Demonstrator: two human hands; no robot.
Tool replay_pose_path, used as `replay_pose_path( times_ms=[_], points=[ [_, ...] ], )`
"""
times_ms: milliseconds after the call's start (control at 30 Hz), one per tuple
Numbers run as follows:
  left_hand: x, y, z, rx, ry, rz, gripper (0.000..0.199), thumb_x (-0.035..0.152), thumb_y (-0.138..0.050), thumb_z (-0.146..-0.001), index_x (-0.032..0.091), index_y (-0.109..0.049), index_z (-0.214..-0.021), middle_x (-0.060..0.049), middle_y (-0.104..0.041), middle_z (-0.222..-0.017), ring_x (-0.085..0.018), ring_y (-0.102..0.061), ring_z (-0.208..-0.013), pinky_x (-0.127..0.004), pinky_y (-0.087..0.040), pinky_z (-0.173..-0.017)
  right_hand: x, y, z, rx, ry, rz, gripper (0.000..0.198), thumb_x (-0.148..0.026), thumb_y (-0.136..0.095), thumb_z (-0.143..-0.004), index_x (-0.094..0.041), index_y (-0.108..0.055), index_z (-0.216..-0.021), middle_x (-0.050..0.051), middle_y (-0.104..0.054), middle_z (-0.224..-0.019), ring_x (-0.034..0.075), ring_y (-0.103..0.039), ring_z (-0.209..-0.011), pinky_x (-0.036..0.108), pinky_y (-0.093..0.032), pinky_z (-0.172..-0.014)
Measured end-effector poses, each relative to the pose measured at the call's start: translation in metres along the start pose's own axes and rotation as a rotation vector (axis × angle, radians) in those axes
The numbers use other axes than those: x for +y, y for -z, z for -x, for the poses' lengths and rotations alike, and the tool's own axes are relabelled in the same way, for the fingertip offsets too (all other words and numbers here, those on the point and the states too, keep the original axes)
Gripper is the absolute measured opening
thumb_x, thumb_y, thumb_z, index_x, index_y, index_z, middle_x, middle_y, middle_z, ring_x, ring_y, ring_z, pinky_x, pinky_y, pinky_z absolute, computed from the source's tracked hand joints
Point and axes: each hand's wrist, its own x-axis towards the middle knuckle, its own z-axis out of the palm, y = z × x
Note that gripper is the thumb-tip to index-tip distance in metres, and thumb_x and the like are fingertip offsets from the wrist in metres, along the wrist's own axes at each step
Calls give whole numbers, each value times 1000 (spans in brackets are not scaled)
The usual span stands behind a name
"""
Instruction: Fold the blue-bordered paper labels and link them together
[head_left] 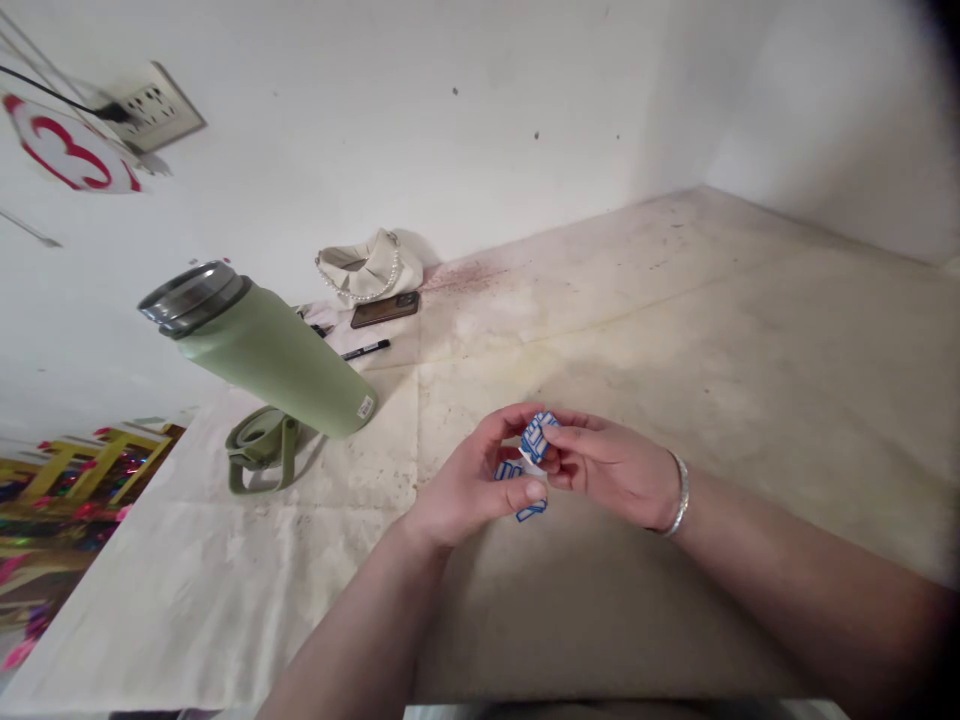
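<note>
Above the table, my left hand [472,485] pinches a small blue-and-white patterned packet [532,510] between thumb and fingers. My right hand [607,455] grips another blue-and-white patterned piece [537,436] just above it, thumb on its face. A whitish bit shows between the two pieces; whether they are joined I cannot tell. To the left of my hands, a tall green bottle [277,350] with a bare steel rim stands on the table. Beside its base lies a green lid [261,450] with a loop handle. My fingers hide part of both patterned pieces.
A pale cloth covers the table [675,350]. Toward the wall are a white handbag [371,265] with a beaded strap, a phone [385,310] and a black pen [366,350]. A power outlet [154,110] with a plugged cord is at upper left.
</note>
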Motion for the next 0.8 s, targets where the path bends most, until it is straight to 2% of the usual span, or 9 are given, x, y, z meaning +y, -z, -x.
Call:
replay_pose_path(
  times_ms=[100, 233, 367, 567, 800],
  points=[
    [-5, 1, 0, -77, 18, 101, 70, 36, -75, -68, 24, -45, -130, -12, -50, -128, -23, -56, -102, -40, -46, -88, 2, 1, 1, -32, -50, -38, 25, -34, -76, -66, -18, -64, -79, -2, -58, -67, 8, -50, -59, 22, -39, -55],
    [-5, -2, 1, -125, 49, 183, 64, 29, -74, -70, 26, -47, -128, -11, -51, -127, -18, -60, -92, -37, -47, -86, 4, -1, 3, -50, -82, -36, 24, -34, -78, -64, -17, -67, -78, -1, -62, -69, 8, -52, -59, 23, -41, -57],
    [-3, -5, 1, -117, 47, 203, 56, 26, -74, -70, 25, -52, -122, -10, -50, -128, -16, -60, -89, -34, -48, -84, 4, -4, 5, -30, -84, -27, 24, -33, -78, -63, -19, -68, -81, -2, -62, -67, 8, -51, -59, 23, -40, -57],
    [-5, -6, 1, -68, 66, 174, 51, 25, -74, -70, 24, -55, -117, -5, -61, -98, -14, -60, -82, -31, -50, -78, 4, -5, 5, -39, -94, -32, 28, -34, -80, -61, -17, -68, -80, 0, -63, -70, 8, -53, -60, 23, -40, -58],
    [-7, -6, 1, -38, 68, 125, 51, 23, -73, -71, 24, -54, -117, -5, -61, -99, -14, -61, -80, -32, -50, -78, 6, -4, 3, -72, -76, -49, 29, -36, -80, -61, -16, -66, -79, -1, -62, -68, 9, -54, -60, 23, -39, -56]
  ],
)
